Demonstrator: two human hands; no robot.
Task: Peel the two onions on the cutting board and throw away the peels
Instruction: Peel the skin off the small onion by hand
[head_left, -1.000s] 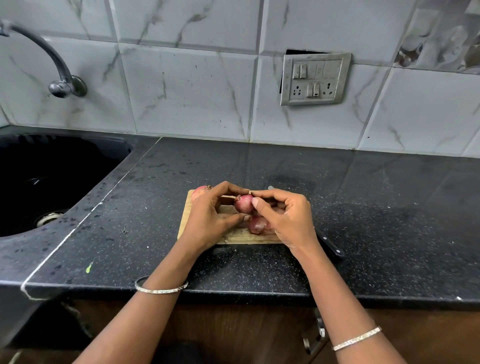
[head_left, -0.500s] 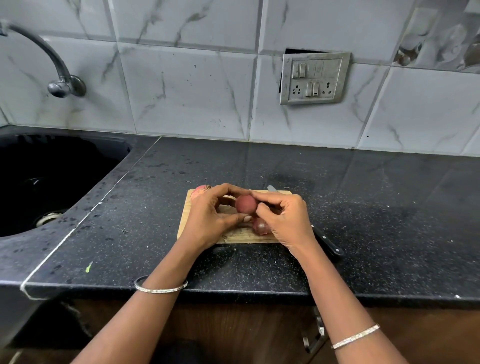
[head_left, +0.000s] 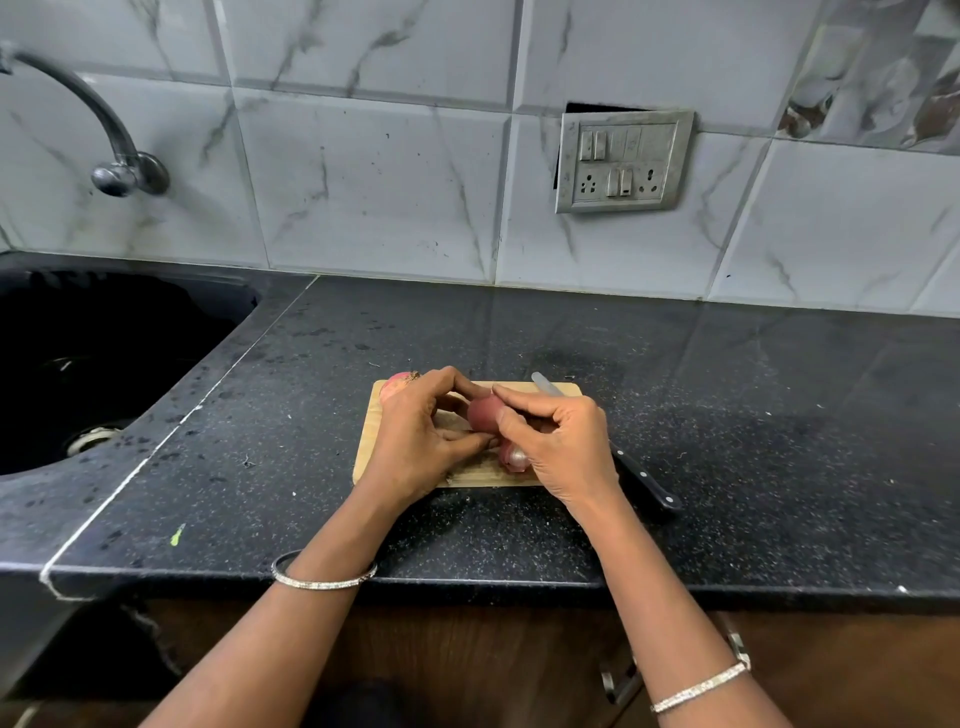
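Observation:
A small red onion (head_left: 482, 413) is held just above the wooden cutting board (head_left: 371, 457) between both hands. My left hand (head_left: 418, 436) curls its fingers round the onion's left side. My right hand (head_left: 558, 441) pinches its right side with thumb and forefinger. A second onion (head_left: 396, 382) lies at the board's far left corner, partly hidden behind my left hand. Loose reddish peels (head_left: 514, 457) lie on the board under my right hand.
A black-handled knife (head_left: 644, 480) lies across the board's right edge, its blade tip (head_left: 540, 382) pointing away. A black sink (head_left: 93, 364) with a tap (head_left: 111, 171) is at the left. A switch panel (head_left: 623, 161) sits on the tiled wall. The counter's front edge is near.
Both hands have turned the onion slightly between them and my right thumb has slid over its right side. The board, knife and second onion have not moved.

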